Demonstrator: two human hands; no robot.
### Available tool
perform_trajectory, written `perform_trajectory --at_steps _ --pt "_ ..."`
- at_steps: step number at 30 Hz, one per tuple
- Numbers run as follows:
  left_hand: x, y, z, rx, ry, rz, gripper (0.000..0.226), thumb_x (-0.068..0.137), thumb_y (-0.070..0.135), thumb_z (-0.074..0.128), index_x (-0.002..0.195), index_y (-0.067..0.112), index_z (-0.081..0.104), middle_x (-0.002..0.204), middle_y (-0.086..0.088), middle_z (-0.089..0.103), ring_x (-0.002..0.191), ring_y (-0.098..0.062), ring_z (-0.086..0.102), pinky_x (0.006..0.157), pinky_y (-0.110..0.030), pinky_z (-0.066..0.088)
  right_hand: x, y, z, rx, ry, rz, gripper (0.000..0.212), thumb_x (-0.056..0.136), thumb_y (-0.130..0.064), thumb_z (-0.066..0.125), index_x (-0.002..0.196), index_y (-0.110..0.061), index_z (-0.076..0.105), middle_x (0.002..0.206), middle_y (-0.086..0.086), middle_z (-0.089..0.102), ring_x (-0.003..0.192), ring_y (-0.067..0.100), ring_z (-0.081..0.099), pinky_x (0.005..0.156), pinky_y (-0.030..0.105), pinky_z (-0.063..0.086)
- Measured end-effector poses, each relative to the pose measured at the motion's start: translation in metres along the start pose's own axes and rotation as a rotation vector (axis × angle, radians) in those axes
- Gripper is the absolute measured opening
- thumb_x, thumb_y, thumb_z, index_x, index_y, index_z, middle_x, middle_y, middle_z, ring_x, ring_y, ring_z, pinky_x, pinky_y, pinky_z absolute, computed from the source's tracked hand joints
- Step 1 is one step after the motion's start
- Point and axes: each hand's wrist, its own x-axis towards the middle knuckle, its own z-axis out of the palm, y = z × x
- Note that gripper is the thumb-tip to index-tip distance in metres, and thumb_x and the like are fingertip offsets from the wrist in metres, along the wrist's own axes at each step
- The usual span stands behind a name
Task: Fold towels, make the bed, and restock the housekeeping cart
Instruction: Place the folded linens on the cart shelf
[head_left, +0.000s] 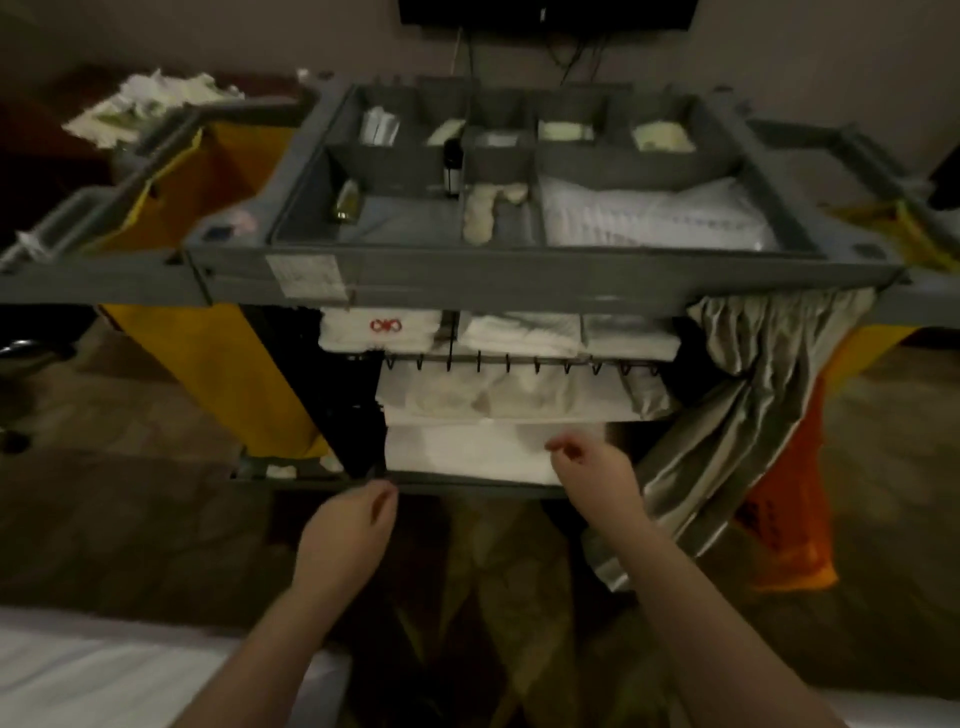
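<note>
Left hand (353, 525) beside cart's (519, 286) bottom-shelf towels (467, 452)

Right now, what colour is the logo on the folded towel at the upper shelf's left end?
The logo is red; head view.

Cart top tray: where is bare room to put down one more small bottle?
The front left compartment is mostly bare, with only a small yellow bottle in its far left corner. The middle compartment has a narrow strip right of the cream cloth. The front right compartment is filled by a white wrapped pack; the back row is crowded.
</note>
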Motion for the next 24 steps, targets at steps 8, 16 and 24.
perform_trajectory --at_steps 8,16,24 --pt "-0.016 -0.083 -0.01 -0.002 -0.068 -0.23 0.023 0.1 0.025 0.043 0.109 0.016 0.062 0.083 0.0 0.064 0.073 -0.016 0.058 0.065 -0.035 0.046 0.006 -0.016 0.053 -0.079 -0.217 0.103 0.026 0.094 -0.021 0.048 0.115 -0.018 0.064 0.112 0.003 0.063 0.088 0.014 0.054 0.07 0.024 0.041" --pt "-0.003 -0.154 -0.013 -0.062 -0.064 -0.458 0.017 0.098 0.025 0.043 0.089 0.019 0.057 0.086 -0.003 0.064 0.074 -0.018 0.056 0.067 -0.035 0.045 0.035 -0.04 0.125 -0.209 -0.356 0.118 0.025 0.095 -0.021 0.047 0.111 -0.013 0.065 0.113 0.007 0.065 0.088 0.016 0.053 0.072 0.024 0.039" --pt "0.009 -0.207 0.011 -0.105 -0.19 -0.79 0.026 0.098 0.022 0.04 0.107 0.014 0.063 0.111 -0.011 0.065 0.102 -0.027 0.059 0.079 -0.029 0.043 0.114 -0.055 0.193 -0.321 -0.622 0.141 0.016 0.098 -0.015 0.045 0.103 -0.015 0.06 0.09 0.002 0.061 0.072 0.009 0.05 0.064 0.016 0.044"
